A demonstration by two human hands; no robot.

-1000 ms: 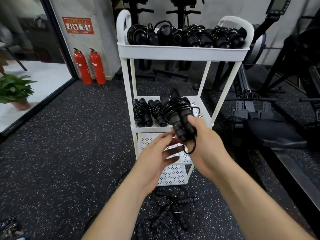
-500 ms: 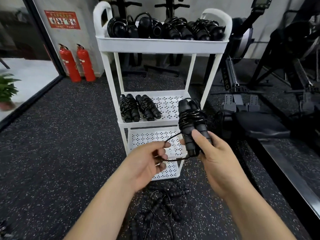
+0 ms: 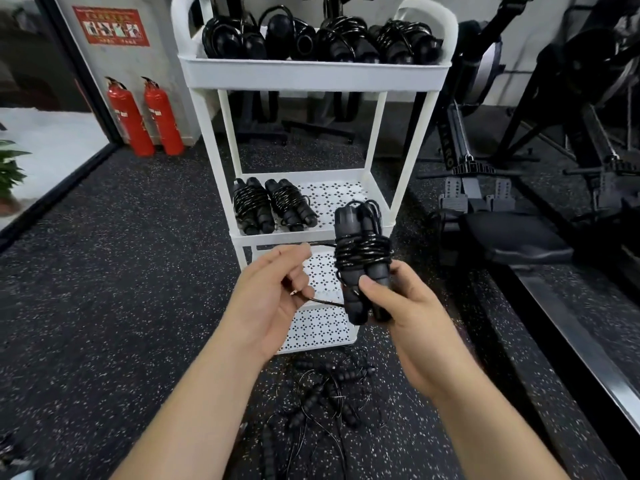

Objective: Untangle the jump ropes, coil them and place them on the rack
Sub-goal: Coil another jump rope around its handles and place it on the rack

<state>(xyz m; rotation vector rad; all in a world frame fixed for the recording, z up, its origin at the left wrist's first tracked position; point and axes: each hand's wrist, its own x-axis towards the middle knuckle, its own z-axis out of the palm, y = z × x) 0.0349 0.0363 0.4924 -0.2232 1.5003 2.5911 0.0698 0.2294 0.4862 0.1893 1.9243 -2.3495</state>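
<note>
Coiling nearly done; right hand (image 3: 391, 306) grips bundled jump rope (image 3: 362, 258) before the rack (image 3: 311, 72); left hand (image 3: 273, 296) pinches its loose cord loop (image 3: 323, 301); next, likely tuck the loop, then shelve beside coiled ropes (image 3: 272, 206).

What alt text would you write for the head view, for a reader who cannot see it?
A right hand grips a coiled black rope by its handles while the left hand pinches its loose cord, in front of a white rack holding more coiled ropes. Tangled ropes lie on the floor below.
</note>
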